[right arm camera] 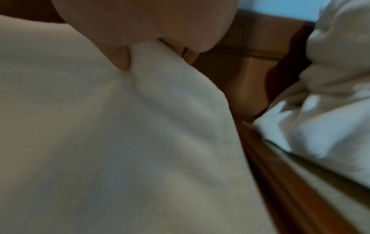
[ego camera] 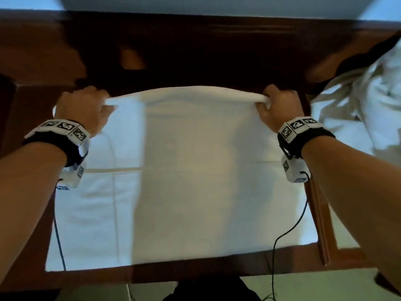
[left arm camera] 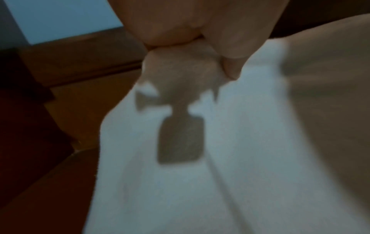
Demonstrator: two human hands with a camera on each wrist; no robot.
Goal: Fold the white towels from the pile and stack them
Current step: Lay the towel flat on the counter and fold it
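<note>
A white towel (ego camera: 184, 170) lies spread over the dark wooden table (ego camera: 195, 51), reaching to the near edge. My left hand (ego camera: 86, 105) grips its far left corner and my right hand (ego camera: 280, 103) grips its far right corner, with the far edge stretched and lifted between them. In the left wrist view the left hand (left arm camera: 200, 52) pinches the bunched towel (left arm camera: 200, 174) corner. The right wrist view shows the right hand (right arm camera: 152, 44) curled round a fold of the towel (right arm camera: 120, 142). A crumpled pile of white towels (ego camera: 364, 101) lies at the right.
The pile of towels (right arm camera: 330, 95) sits close beside the towel's right edge, across a raised wooden strip (ego camera: 319, 213). Black cables (ego camera: 288, 229) hang from both wrist devices over the towel. A pale wall or floor (ego camera: 195, 5) lies beyond the table's far edge.
</note>
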